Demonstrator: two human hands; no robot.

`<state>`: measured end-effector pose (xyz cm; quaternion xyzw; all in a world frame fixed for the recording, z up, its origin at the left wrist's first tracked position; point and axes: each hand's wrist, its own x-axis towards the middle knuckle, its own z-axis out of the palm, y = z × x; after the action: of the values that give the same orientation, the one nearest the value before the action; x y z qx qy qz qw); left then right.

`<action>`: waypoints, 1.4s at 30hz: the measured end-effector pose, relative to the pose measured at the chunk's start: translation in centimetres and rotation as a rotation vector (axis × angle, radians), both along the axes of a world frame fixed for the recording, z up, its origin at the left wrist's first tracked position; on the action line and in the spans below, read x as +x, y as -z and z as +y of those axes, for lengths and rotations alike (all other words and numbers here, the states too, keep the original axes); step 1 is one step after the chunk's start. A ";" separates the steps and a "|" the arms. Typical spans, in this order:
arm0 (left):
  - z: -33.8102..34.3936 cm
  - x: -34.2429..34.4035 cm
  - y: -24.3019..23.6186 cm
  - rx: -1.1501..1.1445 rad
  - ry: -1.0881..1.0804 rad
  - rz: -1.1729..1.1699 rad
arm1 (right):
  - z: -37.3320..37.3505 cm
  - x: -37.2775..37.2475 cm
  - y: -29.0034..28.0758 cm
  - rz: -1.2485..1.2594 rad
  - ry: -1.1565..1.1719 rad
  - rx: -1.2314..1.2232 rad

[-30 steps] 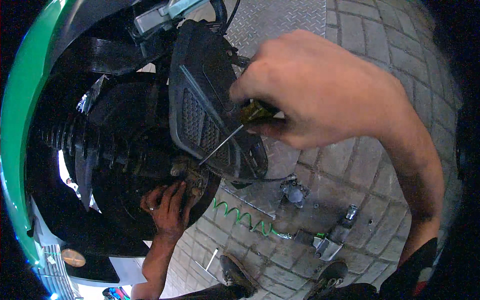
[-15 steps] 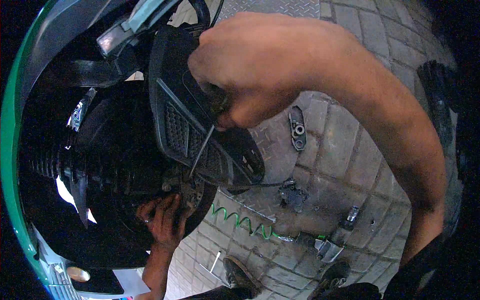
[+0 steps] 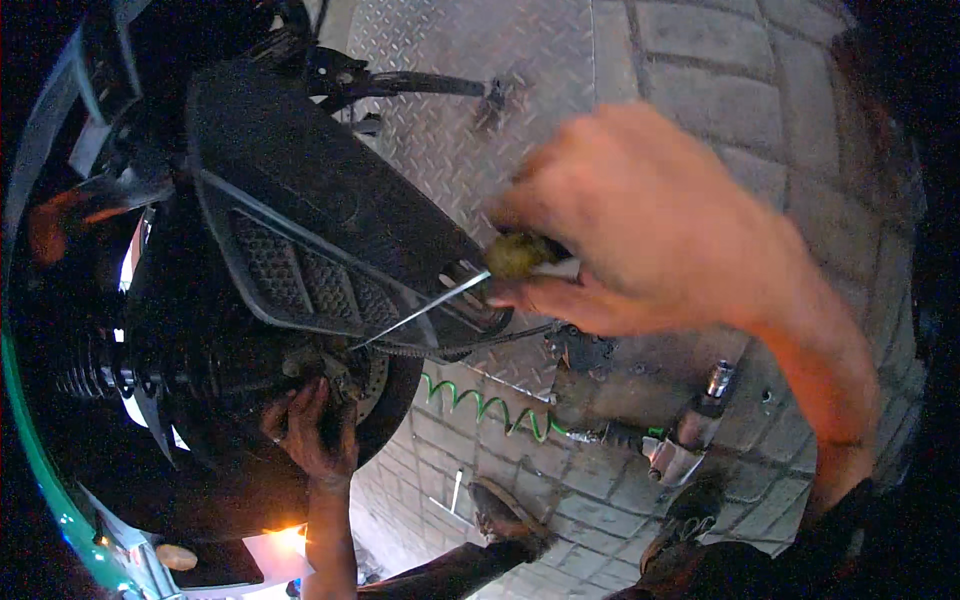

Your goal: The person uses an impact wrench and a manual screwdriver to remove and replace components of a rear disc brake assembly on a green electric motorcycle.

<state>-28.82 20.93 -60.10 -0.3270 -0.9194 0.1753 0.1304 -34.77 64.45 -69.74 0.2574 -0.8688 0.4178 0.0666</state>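
Observation:
My right hand (image 3: 640, 230), blurred by motion, grips the yellow handle (image 3: 515, 255) of a screwdriver. Its thin shaft (image 3: 430, 305) slants down-left across the lower corner of a black plastic panel with honeycomb vents (image 3: 300, 235), toward the brake caliper (image 3: 335, 375); where the tip rests is unclear. My left hand (image 3: 315, 435) has curled fingers on the caliper, beside the perforated brake disc (image 3: 372, 385) inside a dark wheel (image 3: 390, 425). A black shock absorber with coils (image 3: 100, 378) lies left of the caliper.
A diamond-plate metal sheet (image 3: 430, 150) lies on paving bricks (image 3: 710, 90). A green coiled hose (image 3: 490, 410) runs to an air impact wrench (image 3: 680, 450). My shoes (image 3: 500, 510) are below. The vehicle's green body (image 3: 45, 450) curves at left, with an orange light (image 3: 300, 532) glowing low.
The view has shifted, putting the panel farther left and exposing more metal sheet. My right hand now appears lower and rightward, still holding the screwdriver. An orange glow appears low on the vehicle.

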 end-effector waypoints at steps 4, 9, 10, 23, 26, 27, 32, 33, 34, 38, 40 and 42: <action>0.0 0.0 -0.1 0.025 0.031 0.054 | -2.5 5.4 3.8 -0.173 0.060 -0.213; 0.5 0.0 -0.3 -0.005 -0.008 0.039 | -5.4 7.6 5.5 -0.265 0.153 -0.335; 0.6 -0.1 -0.4 0.014 0.013 0.031 | -5.5 7.3 5.5 -0.278 0.148 -0.337; 0.5 0.1 -1.1 -0.026 -0.021 -0.027 | -1.9 -7.3 4.0 0.309 -0.109 -0.130; 1.4 0.0 -0.9 0.006 0.000 -0.013 | 0.9 -8.9 -0.1 0.073 -0.420 -0.090; 1.7 0.2 -1.2 0.013 0.007 -0.005 | 1.0 -9.6 -1.2 -0.002 -0.491 -0.068; 1.1 -0.3 -0.4 0.061 0.035 0.003 | 0.9 -10.4 -3.4 0.066 -0.435 0.053; 0.7 0.0 -0.6 0.058 0.019 0.009 | 0.4 -10.8 -4.0 0.113 -0.442 0.074; 0.9 -0.2 -0.7 0.068 0.019 0.008 | 0.8 -10.7 -6.3 0.079 -0.439 0.148; 1.0 -0.1 -1.0 0.055 0.006 0.003 | 0.7 -9.7 -6.2 0.224 -0.347 0.133; 0.8 -0.1 -1.1 0.048 0.026 0.002 | 0.8 -10.0 -5.3 0.357 -0.329 0.139; 0.2 -0.6 -0.4 0.070 0.076 -0.006 | 0.5 -10.9 -4.2 0.434 -0.323 0.148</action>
<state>-29.39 21.17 -59.73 -0.3574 -0.9123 0.1371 0.1458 -45.62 64.96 -65.54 0.4801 -0.8101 0.2936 0.1646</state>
